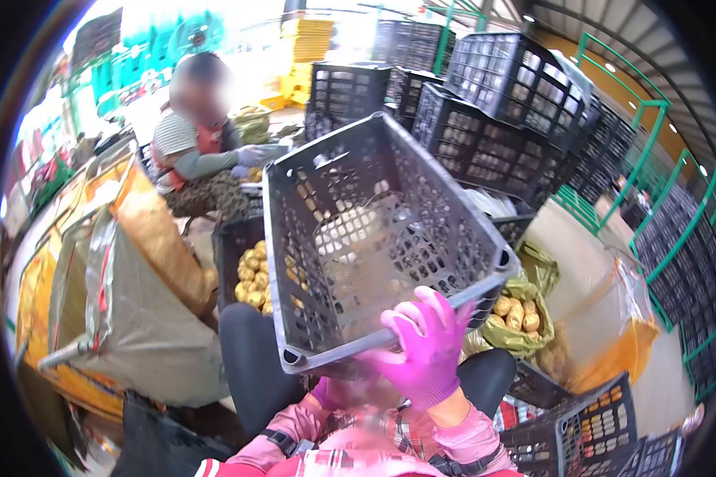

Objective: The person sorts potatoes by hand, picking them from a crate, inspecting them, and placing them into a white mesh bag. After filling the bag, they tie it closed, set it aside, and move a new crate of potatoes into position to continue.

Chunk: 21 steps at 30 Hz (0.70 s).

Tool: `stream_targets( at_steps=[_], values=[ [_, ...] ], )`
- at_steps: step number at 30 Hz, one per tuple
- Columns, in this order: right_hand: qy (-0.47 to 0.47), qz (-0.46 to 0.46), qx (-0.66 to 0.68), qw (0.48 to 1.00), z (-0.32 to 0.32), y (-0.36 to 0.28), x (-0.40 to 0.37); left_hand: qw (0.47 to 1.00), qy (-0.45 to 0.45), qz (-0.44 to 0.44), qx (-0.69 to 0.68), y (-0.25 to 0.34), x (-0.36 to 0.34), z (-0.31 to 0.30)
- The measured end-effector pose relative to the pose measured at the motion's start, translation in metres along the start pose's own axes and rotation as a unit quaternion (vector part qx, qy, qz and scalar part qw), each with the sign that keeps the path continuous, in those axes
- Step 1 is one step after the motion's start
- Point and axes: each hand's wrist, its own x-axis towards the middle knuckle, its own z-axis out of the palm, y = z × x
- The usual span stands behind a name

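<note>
A black plastic crate (390, 262) is tilted up in front of me, its slotted inside facing me with no produce in it. My right hand (423, 350), in a pink glove, is closed on the crate's near rim toward the right corner. Just below that rim, part of my left hand (324, 393) shows in a pink glove; the crate and my clothing hide its fingers. Behind the raised crate, potatoes (254, 274) lie in another dark crate (228, 238). To the right, a green bag (519, 339) stands open with larger potatoes inside.
A person (195, 135) in gloves crouches ahead on the left. Large sacks (147, 318) stand close on my left. Stacked black crates (493, 119) rise ahead on the right, near green railings (644, 167). More crates (573, 429) sit low at my right.
</note>
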Motion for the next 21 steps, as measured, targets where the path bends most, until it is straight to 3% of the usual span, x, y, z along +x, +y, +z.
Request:
stream_targets(
  at_steps=[4, 8, 9, 10, 12, 14, 16, 17, 19, 20, 21],
  values=[
    [-0.002, -0.037, 0.046, 0.998, -0.028, -0.012, 0.010, 0.957, 0.048, -0.085, -0.273, -0.010, 0.005, -0.015],
    [0.029, -0.107, 0.014, 0.994, -0.048, -0.021, 0.017, 0.757, 0.049, -0.103, -0.644, -0.040, 0.011, -0.035],
    [0.045, -0.125, -0.008, 0.991, -0.052, -0.021, 0.021, 0.744, 0.033, -0.067, -0.664, -0.038, 0.018, -0.039],
    [0.067, -0.154, 0.000, 0.986, -0.062, -0.027, 0.031, 0.748, 0.017, -0.030, -0.663, -0.030, 0.027, -0.045],
    [0.123, -0.189, 0.008, 0.974, -0.073, -0.040, 0.046, 0.850, 0.049, 0.079, -0.519, 0.031, 0.034, -0.052],
    [0.180, -0.200, 0.017, 0.963, -0.084, -0.047, 0.051, 0.884, 0.043, 0.079, -0.458, 0.066, 0.033, -0.060],
    [0.242, -0.224, 0.038, 0.943, -0.086, -0.047, 0.062, 0.879, 0.123, 0.035, -0.459, 0.109, 0.028, -0.072],
    [0.247, -0.257, 0.046, 0.933, -0.089, -0.047, 0.068, 0.844, 0.200, -0.024, -0.497, 0.145, 0.024, -0.069],
    [0.261, -0.311, 0.050, 0.912, -0.100, -0.038, 0.081, 0.887, 0.241, 0.006, -0.395, 0.175, 0.018, -0.087],
    [0.210, -0.389, 0.061, 0.895, -0.107, -0.022, 0.108, 0.906, 0.258, 0.028, -0.334, 0.188, 0.014, -0.096],
    [0.213, -0.367, 0.088, 0.901, -0.105, -0.010, 0.105, 0.928, 0.275, 0.052, -0.246, 0.200, 0.005, -0.107]
  ],
)
